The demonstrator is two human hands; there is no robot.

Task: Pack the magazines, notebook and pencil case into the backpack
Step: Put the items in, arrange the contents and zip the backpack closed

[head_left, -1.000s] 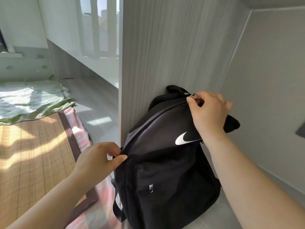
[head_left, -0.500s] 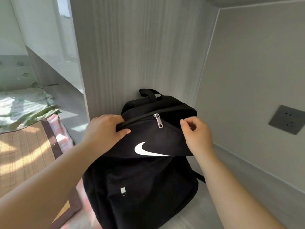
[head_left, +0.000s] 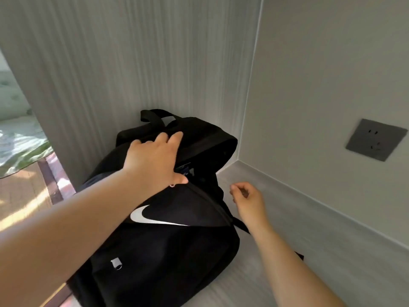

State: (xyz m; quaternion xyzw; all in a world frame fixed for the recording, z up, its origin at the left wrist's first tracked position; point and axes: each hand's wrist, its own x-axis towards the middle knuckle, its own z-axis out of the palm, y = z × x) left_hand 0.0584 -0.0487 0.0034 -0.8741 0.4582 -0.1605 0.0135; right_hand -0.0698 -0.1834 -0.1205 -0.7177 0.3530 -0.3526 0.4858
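Since half a second ago, both hands have left the zipped top: the main zip now gapes, the left hand (head_left: 155, 160) has gone up to the back rim of the opening, and the right hand (head_left: 247, 197) has dropped off to the side.

From the head camera, the black backpack (head_left: 159, 244) stands in the corner against the wood panel (head_left: 132, 63), near a wall socket (head_left: 376, 139). Left fingers are spread flat, pressing the rim, not clamped. Right fingers are loosely curled, holding nothing. Magazines, notebook and pencil case are out of view; something blue shows faintly inside the opening.

The step seems to be opening the bag. Next probably means holding the mouth wide and fetching the first item
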